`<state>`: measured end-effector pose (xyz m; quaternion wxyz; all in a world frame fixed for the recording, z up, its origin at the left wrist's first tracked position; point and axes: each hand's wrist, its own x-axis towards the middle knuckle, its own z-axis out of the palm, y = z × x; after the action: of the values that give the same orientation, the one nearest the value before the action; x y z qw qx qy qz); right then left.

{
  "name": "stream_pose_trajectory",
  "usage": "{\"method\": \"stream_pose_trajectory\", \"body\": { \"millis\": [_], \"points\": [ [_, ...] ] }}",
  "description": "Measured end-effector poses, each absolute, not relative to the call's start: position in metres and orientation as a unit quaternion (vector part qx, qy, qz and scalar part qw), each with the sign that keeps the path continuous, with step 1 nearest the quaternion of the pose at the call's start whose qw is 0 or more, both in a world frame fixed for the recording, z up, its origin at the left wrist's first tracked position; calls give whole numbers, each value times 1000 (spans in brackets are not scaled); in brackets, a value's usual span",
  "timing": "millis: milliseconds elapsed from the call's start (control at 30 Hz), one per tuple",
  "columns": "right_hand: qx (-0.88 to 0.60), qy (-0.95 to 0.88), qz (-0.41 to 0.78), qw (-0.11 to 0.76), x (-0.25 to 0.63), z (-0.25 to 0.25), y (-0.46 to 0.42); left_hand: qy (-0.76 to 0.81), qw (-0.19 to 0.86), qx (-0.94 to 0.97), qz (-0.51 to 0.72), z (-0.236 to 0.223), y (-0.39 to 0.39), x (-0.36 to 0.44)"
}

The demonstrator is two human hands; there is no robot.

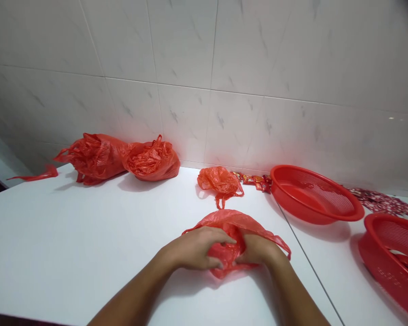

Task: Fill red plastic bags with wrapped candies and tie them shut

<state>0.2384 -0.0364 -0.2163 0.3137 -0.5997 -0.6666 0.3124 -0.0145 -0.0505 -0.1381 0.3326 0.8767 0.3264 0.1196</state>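
A thin red plastic bag [238, 218] lies on the white table in front of me, its mouth spread towards me. My left hand [202, 246] is at the left side of the mouth, thumb and fingers apart, touching the film. Partly inside the bag is my right hand [258, 250]; its thumb is stretched out, while the bag covers some of its fingers. Neither hand is closed around anything. Crumpled red film shows between the hands, and I cannot tell whether something else lies in the bag. One handle loop hangs out at the right.
Behind the bag lie a crumpled red bag [219, 181] and small red packets [255, 179]. Two red plastic baskets [313, 215] [374, 253] stand right; the nearer one holds packets. A patterned cloth [384, 200] lies behind. Two stuffed red bags [104, 158] [156, 163] lean near the tiled wall.
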Motion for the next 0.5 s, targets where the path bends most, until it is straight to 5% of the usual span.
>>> {"method": "stream_pose_trajectory", "body": {
  "millis": [100,267,400,500],
  "points": [
    [-604,-705,334,159,230,-209,-45,377,293,861,173,-148,-48,-7],
    [-611,-759,197,110,206,-199,-74,551,211,800,114,-175,-37,1],
    [-467,-860,141,151,189,-178,-90,557,196,806,38,-184,-29,-8],
    [-535,-827,144,94,193,-176,-82,542,202,816,13,-183,-27,-16]
  ]
}}
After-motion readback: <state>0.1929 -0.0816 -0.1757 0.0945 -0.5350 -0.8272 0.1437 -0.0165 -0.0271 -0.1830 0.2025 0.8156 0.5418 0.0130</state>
